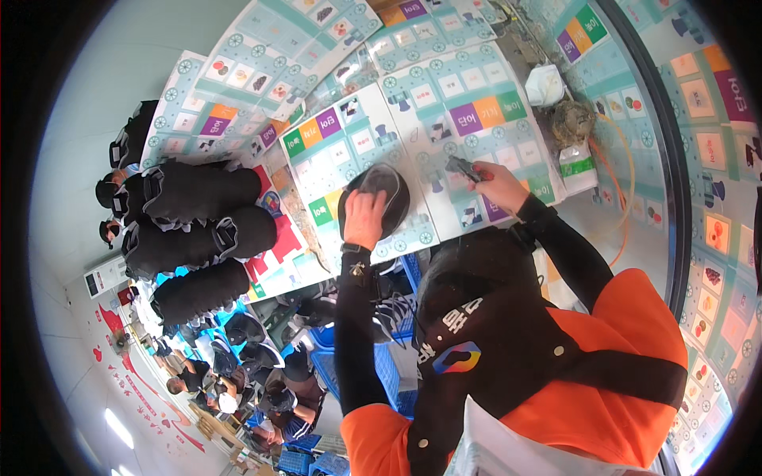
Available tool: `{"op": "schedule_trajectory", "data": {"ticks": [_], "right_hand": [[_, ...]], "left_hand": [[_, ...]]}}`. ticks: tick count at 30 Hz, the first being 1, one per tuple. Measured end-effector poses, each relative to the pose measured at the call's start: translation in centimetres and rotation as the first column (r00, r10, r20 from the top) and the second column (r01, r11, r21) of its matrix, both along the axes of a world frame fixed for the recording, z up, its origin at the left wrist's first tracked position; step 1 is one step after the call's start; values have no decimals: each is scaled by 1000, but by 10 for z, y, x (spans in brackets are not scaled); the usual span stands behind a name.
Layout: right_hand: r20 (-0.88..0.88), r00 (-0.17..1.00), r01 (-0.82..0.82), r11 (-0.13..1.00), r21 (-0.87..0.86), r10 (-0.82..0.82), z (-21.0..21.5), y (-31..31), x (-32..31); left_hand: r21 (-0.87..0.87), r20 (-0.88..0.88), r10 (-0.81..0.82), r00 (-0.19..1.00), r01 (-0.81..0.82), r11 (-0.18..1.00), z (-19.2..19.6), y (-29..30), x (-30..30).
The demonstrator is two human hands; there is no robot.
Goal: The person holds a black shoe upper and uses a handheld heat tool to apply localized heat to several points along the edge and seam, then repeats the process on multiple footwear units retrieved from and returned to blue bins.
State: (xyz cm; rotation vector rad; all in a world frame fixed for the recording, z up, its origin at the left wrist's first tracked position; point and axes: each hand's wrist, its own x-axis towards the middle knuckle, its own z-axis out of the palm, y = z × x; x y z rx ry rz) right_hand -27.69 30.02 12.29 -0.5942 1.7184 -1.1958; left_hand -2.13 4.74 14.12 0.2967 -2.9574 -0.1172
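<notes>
A black cap lies on the patterned paper covering the table, with a light edge line along its opening. My left hand is closed on it, the fingers reaching over the rim into the cap. To the right and apart from the cap, my right hand grips small dark thread snips, pointing left above the paper. Their blades are too small to make out clearly.
Stacks of nested black caps stand at the table's left side. A white bundle and an orange hose are at the right. Blue crates holding dark items sit below the table edge. Several people work farther off at lower left.
</notes>
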Motion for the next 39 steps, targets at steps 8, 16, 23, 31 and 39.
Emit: {"op": "schedule_trajectory", "data": {"ticks": [8,16,23,31,39], "right_hand": [[44,999,-20,1000,-18,20,47,0,-10],[-20,941,-337,941,6,337,63,-29,5],[-393,865,-295,950,106,312,34,-37,18],[-410,816,-349,913,213,408,33,-47,23],[-438,781,-389,895,217,446,43,-48,20]], "left_hand": [[309,-51,818,573,-770,559,7,3,5],[70,420,313,852,-374,925,9,-39,-65],[126,404,272,873,-348,929,-18,-26,-110],[128,421,266,867,-347,929,-24,-26,-110],[92,460,293,838,-373,923,-23,-23,-111]]}}
